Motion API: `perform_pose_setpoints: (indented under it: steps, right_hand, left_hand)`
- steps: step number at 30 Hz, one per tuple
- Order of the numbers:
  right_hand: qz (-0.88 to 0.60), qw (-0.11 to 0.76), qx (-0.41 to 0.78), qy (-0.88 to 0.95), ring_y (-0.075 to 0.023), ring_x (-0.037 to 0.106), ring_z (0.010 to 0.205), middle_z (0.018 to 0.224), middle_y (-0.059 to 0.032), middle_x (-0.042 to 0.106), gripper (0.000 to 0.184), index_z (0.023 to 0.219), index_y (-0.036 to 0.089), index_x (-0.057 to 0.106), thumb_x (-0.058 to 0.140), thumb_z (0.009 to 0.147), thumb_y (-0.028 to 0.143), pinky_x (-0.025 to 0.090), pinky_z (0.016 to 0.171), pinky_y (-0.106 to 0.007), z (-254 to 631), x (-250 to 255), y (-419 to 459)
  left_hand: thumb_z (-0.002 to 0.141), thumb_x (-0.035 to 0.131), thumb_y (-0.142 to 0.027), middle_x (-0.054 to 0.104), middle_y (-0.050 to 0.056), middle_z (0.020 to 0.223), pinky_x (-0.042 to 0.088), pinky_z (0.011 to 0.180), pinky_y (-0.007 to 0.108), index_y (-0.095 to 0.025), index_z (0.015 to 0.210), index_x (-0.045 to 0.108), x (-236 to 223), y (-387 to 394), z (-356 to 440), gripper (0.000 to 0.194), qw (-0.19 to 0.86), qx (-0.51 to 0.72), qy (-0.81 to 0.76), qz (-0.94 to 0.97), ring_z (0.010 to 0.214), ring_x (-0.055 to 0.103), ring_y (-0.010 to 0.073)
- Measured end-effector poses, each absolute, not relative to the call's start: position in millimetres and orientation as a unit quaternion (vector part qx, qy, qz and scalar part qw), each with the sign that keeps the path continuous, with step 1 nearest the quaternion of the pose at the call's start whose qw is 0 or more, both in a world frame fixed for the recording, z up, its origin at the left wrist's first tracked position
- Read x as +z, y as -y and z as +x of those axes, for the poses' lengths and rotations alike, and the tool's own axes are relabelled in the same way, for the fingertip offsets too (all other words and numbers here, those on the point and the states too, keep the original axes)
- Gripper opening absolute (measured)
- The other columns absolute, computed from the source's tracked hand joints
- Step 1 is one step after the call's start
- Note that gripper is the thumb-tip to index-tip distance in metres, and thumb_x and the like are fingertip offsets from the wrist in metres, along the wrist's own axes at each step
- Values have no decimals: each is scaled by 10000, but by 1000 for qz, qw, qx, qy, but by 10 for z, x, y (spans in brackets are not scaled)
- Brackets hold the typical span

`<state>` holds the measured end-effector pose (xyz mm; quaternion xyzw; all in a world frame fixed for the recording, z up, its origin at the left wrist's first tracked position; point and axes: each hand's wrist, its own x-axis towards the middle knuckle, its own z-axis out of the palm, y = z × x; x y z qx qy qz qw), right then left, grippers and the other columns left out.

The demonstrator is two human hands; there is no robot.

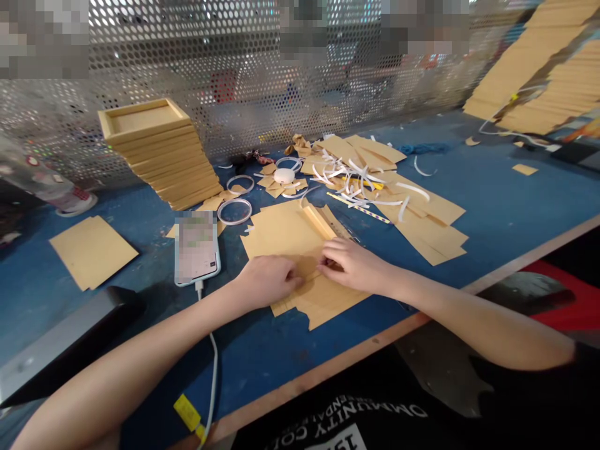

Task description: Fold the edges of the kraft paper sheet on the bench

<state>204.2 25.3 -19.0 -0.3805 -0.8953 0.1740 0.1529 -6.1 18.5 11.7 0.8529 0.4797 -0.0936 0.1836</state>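
Pressure is being applied with both hands to a flat tan die-cut cardboard blank (300, 262) lying on the blue worktable (492, 206), just ahead of the near wooden edge. The left hand (267, 280) is laid knuckles-up on the sheet with fingers curled down; the right hand (349, 262) is set at its 3 o'clock, fingertips pinched on a raised fold of the card, the two hands almost touching. Neither hand is closed around anything loose. A crease or flap appears to be in the making, so the step is judged an early one; a firm, even press along the fold line, with the sheet kept from sliding, seems called for next.

At 9 o'clock of the blank a white phone (197, 249) on a charging cable lies close, near enough to be nudged. At 11 o'clock clear tape rings (234, 211) are scattered, and beyond them a leaning stack of shallow cardboard trays (159, 150) is seen. From 12 to 2 o'clock, spare tan sheets (422, 219) are heaped with white paper strips (356, 181) crowding the far side of the blank. A single tan card (92, 250) lies well apart at 9 o'clock.
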Motion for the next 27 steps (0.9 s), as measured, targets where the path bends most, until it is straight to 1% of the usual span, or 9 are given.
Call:
perform_pose_setpoints:
  steps: [5,8,11,14,17,19,21,23,27]
  right_hand:
    - [-376,161,174,896,-180,543,850,828,-37,602,124,771,190,542,524,894,190,440,783,-333,2055,-204,-247]
    - [-373,164,177,896,-185,541,857,829,-40,603,129,773,193,540,511,898,198,440,788,-341,2058,-216,-244]
    - [-376,170,185,892,-189,542,861,830,-44,599,132,770,198,533,505,899,205,440,784,-345,2051,-215,-238]
    - [-385,175,206,882,-187,538,854,824,-41,590,145,763,202,529,499,903,219,438,779,-343,2054,-193,-235]
    - [-405,176,261,858,-178,539,832,829,-32,581,133,795,201,547,525,904,275,436,762,-331,2095,-164,-247]
    - [-416,180,313,834,-165,548,805,846,-24,584,141,835,202,563,532,906,320,438,731,-313,2142,-152,-258]
    - [-425,190,342,816,-157,556,788,849,-18,589,160,841,202,573,533,907,342,436,711,-301,2187,-148,-264]
    - [-434,201,337,811,-156,559,785,834,-15,588,172,809,200,579,541,903,338,432,709,-298,2214,-150,-264]
    - [-450,219,285,818,-157,555,775,798,-18,576,166,757,191,576,570,888,291,433,712,-295,2203,-161,-263]
  left_hand:
    - [918,458,-460,656,21,722,391,595,249,-181,755,601,87,-205,-112,354,159,-83,-448,876,665,592,169]
    - [911,467,-513,642,19,742,391,579,245,-180,756,595,56,-220,-146,389,134,-69,-435,888,680,597,170]
    - [901,480,-549,633,24,782,411,592,258,-176,835,604,12,-227,-190,398,121,-43,-415,901,698,601,178]
    - [943,433,-504,624,54,947,449,710,294,-192,1080,595,-52,-222,-240,377,94,4,-365,926,822,608,193]
    - [995,343,-417,566,66,1144,431,846,335,-301,1297,505,-122,-216,-280,362,65,34,-300,951,1014,568,208]
    - [1004,326,-383,530,65,1229,410,893,349,-358,1359,447,-161,-218,-297,376,56,36,-277,958,1091,530,216]
    - [1004,333,-363,490,67,1312,392,926,357,-366,1397,400,-191,-222,-308,398,50,35,-265,962,1141,497,227]
    - [1003,342,-339,456,63,1375,376,947,361,-355,1422,365,-209,-225,-314,419,46,30,-257,965,1173,471,237]
    - [1000,358,-297,412,47,1451,334,986,369,-331,1438,345,-207,-233,-316,439,57,24,-249,967,1213,439,251]
